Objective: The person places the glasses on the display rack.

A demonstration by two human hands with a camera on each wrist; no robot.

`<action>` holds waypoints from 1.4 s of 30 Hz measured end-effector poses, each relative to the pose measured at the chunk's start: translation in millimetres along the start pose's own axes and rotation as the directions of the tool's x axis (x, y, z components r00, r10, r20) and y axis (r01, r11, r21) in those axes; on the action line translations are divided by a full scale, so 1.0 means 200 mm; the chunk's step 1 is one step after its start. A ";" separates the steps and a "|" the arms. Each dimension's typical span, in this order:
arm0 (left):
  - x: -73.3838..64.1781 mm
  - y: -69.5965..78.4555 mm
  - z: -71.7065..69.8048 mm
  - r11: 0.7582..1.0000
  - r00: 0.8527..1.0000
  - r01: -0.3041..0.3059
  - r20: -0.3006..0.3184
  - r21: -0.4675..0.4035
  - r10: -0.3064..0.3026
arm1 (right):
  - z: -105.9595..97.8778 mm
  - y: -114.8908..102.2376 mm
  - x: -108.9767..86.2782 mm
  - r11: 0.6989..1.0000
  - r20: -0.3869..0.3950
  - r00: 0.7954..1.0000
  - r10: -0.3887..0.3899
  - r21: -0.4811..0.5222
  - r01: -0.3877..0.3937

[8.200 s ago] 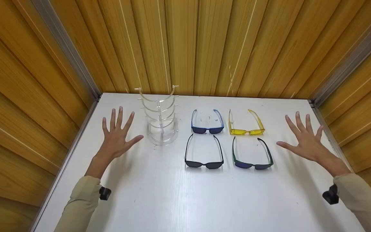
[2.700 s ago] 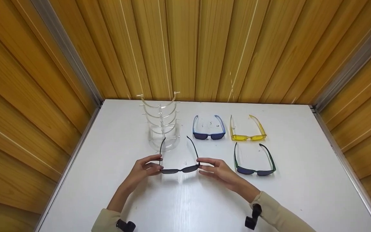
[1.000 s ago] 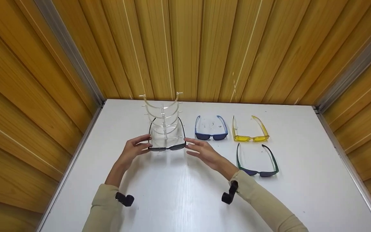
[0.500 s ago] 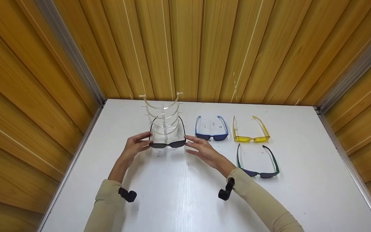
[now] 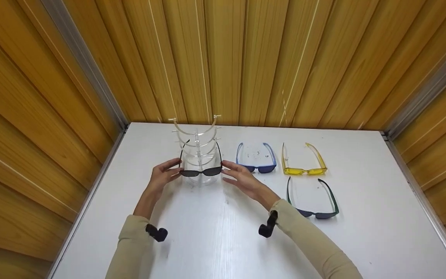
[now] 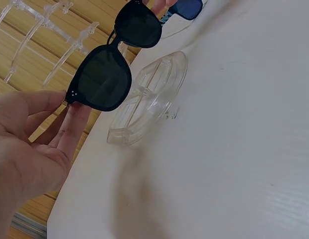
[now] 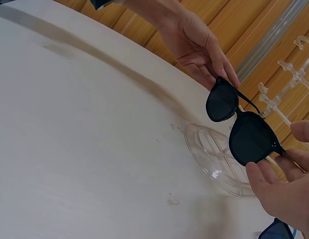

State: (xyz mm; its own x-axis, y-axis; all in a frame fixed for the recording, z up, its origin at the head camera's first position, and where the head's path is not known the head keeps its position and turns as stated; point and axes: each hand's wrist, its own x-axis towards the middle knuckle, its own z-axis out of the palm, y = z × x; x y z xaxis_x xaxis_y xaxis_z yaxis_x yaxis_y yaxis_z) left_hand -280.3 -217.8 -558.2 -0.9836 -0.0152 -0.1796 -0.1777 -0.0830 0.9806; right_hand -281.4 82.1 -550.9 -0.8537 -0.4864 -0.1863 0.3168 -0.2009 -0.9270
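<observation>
Both hands hold one pair of black sunglasses [image 5: 211, 171] at the front of a clear display stand [image 5: 198, 143]. My left hand [image 5: 160, 180] pinches the frame by its left hinge. At the other hinge, my right hand [image 5: 243, 181] grips between thumb and fingers. The temples are unfolded and point back, one along each side of the stand's lower part. In the left wrist view, the dark lenses [image 6: 104, 79] hang above the stand's rounded base [image 6: 164, 94]. The right wrist view shows the sunglasses [image 7: 251, 137] level with the stand's lower arms, higher curved arms bare.
To the right on the white table [image 5: 207, 240] lie blue sunglasses [image 5: 265, 169], yellow glasses [image 5: 304, 171] and dark green sunglasses [image 5: 325, 215], all unfolded. Wood-patterned panels [image 5: 223, 58] close off the back and sides.
Earlier both open hands hovered apart and the black sunglasses lay on the table. They were picked up, carried left to the stand, then raised slightly, with the lenses turned more toward the front.
</observation>
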 end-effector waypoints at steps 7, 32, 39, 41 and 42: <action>0.03 -0.01 0.01 0.999 1.000 -0.002 -0.023 -0.032 0.001 | 0.00 0.00 0.03 1.000 -0.032 0.999 0.009 0.000 -0.009; 0.09 -0.06 0.00 0.995 0.996 0.000 -0.090 -0.096 -0.008 | 0.02 0.04 0.11 1.000 -0.065 0.998 0.013 -0.020 -0.015; 0.09 -0.08 0.00 0.995 0.995 -0.011 -0.100 -0.103 0.001 | 0.02 0.04 0.11 0.999 -0.077 0.997 0.025 -0.020 -0.027; 0.10 -0.08 0.01 0.995 0.996 -0.015 -0.089 -0.095 0.006 | 0.01 0.04 0.11 0.999 -0.078 0.997 0.027 -0.018 -0.029; 0.11 -0.08 0.01 0.996 0.996 -0.016 -0.084 -0.090 0.008 | 0.01 0.04 0.11 0.999 -0.076 0.997 0.028 -0.017 -0.029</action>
State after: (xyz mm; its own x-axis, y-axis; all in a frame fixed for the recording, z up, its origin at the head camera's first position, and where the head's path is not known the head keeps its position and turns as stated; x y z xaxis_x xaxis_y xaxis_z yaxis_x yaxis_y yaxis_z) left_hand -298.4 -215.4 -576.8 -0.9790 -0.0999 -0.1775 -0.1587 -0.1719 0.9723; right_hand -297.8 68.3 -562.3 -0.8736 -0.4256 -0.2361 0.3341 -0.1719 -0.9267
